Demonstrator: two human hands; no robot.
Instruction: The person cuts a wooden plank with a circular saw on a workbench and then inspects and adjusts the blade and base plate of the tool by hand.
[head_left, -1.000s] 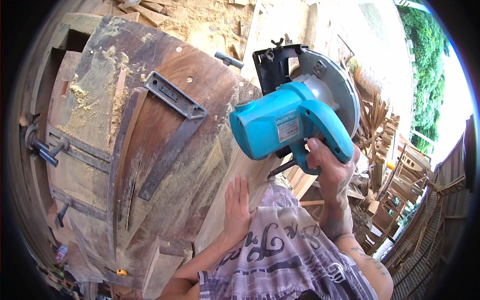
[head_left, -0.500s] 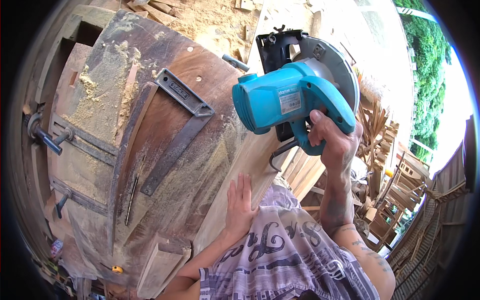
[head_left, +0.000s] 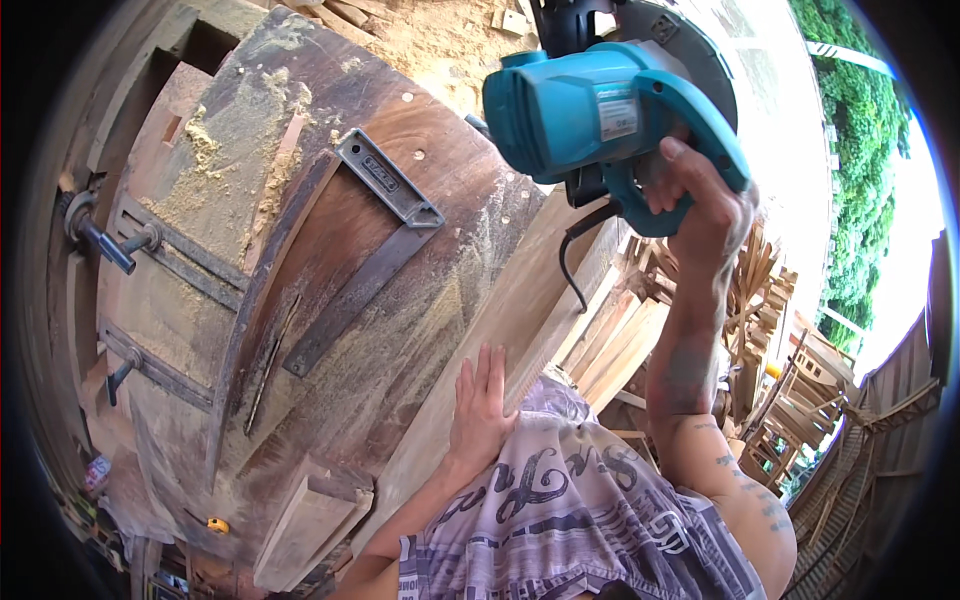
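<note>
My right hand (head_left: pixel 705 195) is wrapped round the rear handle of a teal circular saw (head_left: pixel 570 110), out ahead of me at the upper right. The saw's grey blade guard (head_left: pixel 700 60) is on its right side, and its top runs out of the picture. From the handle a black cord (head_left: pixel 566 262) hangs in a curve. My left hand (head_left: pixel 482 405) lies flat, fingers stretched, on a long pale wooden board (head_left: pixel 500 325) that runs along the workbench's right edge. Whether the blade touches wood is hidden by the saw body.
On the sawdusty workbench (head_left: pixel 400 310) lie a try square (head_left: pixel 385 180), a curved wooden strip (head_left: pixel 262 290) and a wood block (head_left: pixel 310 525). Bar clamps (head_left: pixel 170 365) are at the left. A small yellow object (head_left: pixel 217 525) sits near the front; stacked timber (head_left: pixel 765 290) is at right.
My right hand has carried the circular saw farther away and slightly right, with its cord trailing. My left hand stays flat on the board. The view has shifted a little.
</note>
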